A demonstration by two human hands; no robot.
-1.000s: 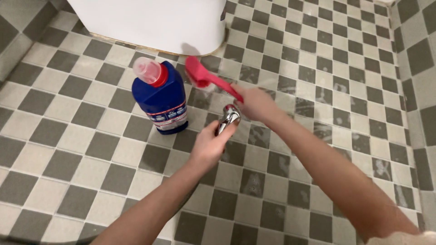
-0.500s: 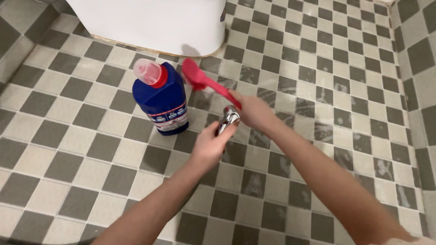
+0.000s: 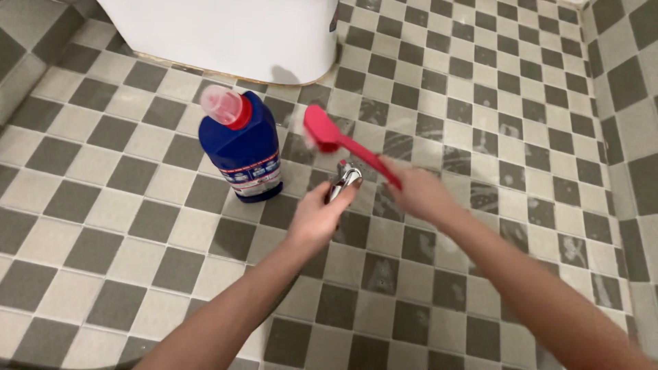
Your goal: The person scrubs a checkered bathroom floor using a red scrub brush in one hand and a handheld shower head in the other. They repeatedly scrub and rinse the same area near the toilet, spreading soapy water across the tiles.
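My right hand (image 3: pixel 419 195) grips the handle of a red scrubbing brush (image 3: pixel 329 136), whose head rests on the wet checkered floor just right of a blue bottle. My left hand (image 3: pixel 317 219) is closed around a shiny chrome spray nozzle (image 3: pixel 345 178), pointed at the tiles under the brush handle. The blue cleaner bottle (image 3: pixel 245 145) has a red collar and a pale pink cap and stands upright to the left of both hands.
The white base of a toilet (image 3: pixel 233 34) stands at the top, behind the bottle. Grey and cream checkered floor tiles (image 3: pixel 480 103) spread all round, wet and streaked near the brush. A tiled wall (image 3: pixel 634 82) rises on the right.
My right hand has pulled the red brush back and to the right, away from the toilet base. The left hand with the nozzle and the bottle stay in place.
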